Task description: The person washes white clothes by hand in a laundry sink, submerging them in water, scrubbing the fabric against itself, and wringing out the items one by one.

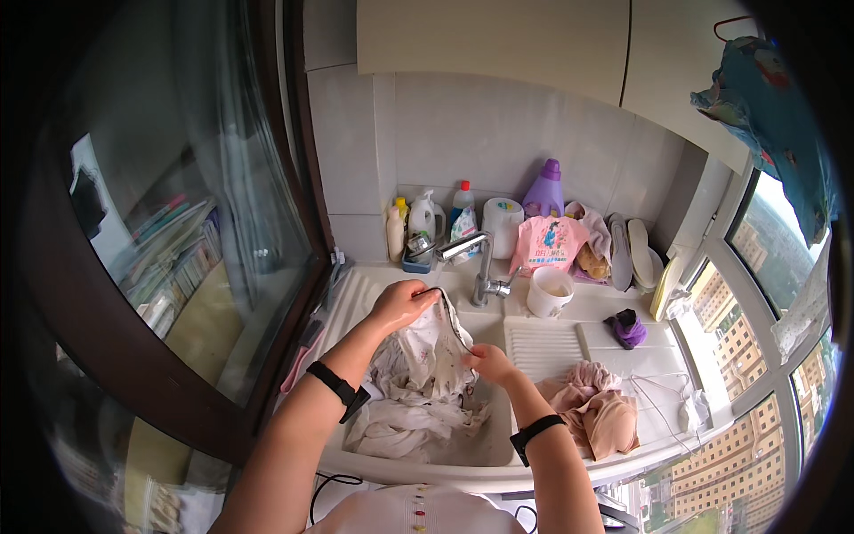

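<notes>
My left hand [403,306] is closed on the upper edge of a white printed garment [429,354] with a dark trim. Lower down the same trim, my right hand [489,363] pinches it, so the edge is stretched between both hands. The garment hangs into the white sink basin [500,418], where its lower part meets a heap of wet white laundry [405,427]. I cannot tell where the garment ends and the heap begins. Behind my hands stands the chrome faucet [485,280], its spout turned to the left.
Right of the basin, a ribbed washboard [543,347] adjoins a pink-beige garment [598,411], a purple cloth item [628,329] and a wire hanger [658,409]. A white tub [550,292] and several detergent bottles [425,216] line the back. A dark-framed glass door [267,267] borders the left.
</notes>
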